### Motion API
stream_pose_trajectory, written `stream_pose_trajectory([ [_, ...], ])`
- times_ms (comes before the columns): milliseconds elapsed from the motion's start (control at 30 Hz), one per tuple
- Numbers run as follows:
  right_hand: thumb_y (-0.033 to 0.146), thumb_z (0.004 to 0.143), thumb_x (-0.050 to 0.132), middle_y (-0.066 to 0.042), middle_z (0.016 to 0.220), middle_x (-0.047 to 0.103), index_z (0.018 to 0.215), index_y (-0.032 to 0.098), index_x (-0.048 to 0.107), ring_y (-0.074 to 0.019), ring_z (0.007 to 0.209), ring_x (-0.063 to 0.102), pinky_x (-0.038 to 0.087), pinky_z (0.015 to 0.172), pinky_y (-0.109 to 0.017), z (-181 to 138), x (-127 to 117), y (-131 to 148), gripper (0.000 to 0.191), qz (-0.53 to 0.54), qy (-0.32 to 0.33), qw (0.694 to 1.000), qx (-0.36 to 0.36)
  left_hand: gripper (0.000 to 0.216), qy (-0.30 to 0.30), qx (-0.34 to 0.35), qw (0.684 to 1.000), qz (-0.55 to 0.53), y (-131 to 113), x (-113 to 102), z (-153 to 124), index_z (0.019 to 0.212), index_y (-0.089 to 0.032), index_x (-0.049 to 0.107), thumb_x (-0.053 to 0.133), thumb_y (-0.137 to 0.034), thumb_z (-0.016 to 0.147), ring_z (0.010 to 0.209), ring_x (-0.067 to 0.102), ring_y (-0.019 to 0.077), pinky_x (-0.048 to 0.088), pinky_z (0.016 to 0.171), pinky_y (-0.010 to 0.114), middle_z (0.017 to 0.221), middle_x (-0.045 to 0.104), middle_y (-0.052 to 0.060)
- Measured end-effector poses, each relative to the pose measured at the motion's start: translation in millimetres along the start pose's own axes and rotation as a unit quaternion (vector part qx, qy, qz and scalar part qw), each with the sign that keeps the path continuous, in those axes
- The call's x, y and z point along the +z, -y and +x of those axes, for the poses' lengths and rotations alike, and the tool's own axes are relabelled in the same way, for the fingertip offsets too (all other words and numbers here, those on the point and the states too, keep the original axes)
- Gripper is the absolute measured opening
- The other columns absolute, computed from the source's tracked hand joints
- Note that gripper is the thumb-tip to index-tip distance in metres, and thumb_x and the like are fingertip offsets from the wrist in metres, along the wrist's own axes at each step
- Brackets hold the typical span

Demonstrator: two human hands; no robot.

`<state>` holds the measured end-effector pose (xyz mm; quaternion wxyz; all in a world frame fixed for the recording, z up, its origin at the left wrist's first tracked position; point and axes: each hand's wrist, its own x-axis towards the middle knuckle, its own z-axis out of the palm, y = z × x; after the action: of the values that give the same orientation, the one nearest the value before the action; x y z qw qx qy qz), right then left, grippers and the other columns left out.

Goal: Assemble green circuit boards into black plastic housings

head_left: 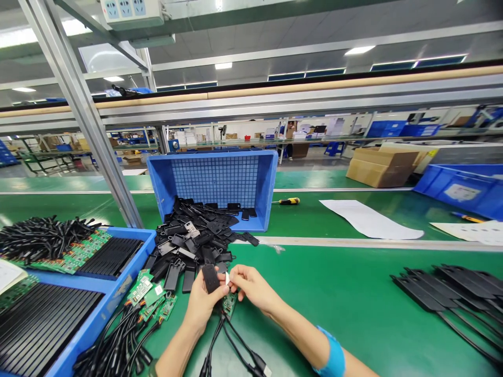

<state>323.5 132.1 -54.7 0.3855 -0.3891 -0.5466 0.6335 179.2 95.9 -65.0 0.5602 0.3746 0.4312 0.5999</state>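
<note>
- A tipped blue crate point(214, 180) stands on its side at the back of the green table point(353, 303).
- A yellow-handled screwdriver point(288, 201) lies just right of the crate.
- White paper sheets point(369, 219) lie further right.
- Cardboard boxes point(379, 166) sit beyond them.
- Flat black trays point(451, 288) are stacked at the right edge.

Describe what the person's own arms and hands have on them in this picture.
Both hands are bare, no gloves: left hand, right hand. Both forearms are uncovered, with no sleeves in view. The right forearm wears a light blue band near the bottom edge. No rings or watch can be made out.
</note>
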Motion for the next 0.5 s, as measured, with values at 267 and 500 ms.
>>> stream_pose_trajectory([
  [267, 0.036, 0.069, 0.057, -0.003, 0.059, 0.062, 0.066, 0.018, 0.053, -0.0139, 0.052, 0.057, 0.046, 0.046, -0.023, 23, -38, -8, 0.018, -0.098, -0.090, 0.991, 0.016, 0.065, -0.050, -0.030, 0.996, -0.061, -2, -11, 9, 0.106, -0.016, 0.057, 0.091, -0.040, 0.056, 0.082, 0.066, 0.0159, 0.050, 0.059, 0.019, 0.095, 0.070, 0.006],
  [500, 0.019, 0.075, 0.056, -0.019, 0.097, 0.062, 0.089, 0.014, 0.057, -0.0310, 0.093, 0.059, 0.048, 0.080, -0.043, 14, -126, 38, 0.015, -0.258, -0.277, 0.923, -0.061, 0.066, -0.065, -0.008, 0.998, -0.020, 1, -5, 5, 0.107, -0.016, 0.057, 0.088, -0.045, 0.058, 0.080, 0.067, 0.0186, 0.046, 0.052, 0.019, 0.095, 0.070, 0.008],
])
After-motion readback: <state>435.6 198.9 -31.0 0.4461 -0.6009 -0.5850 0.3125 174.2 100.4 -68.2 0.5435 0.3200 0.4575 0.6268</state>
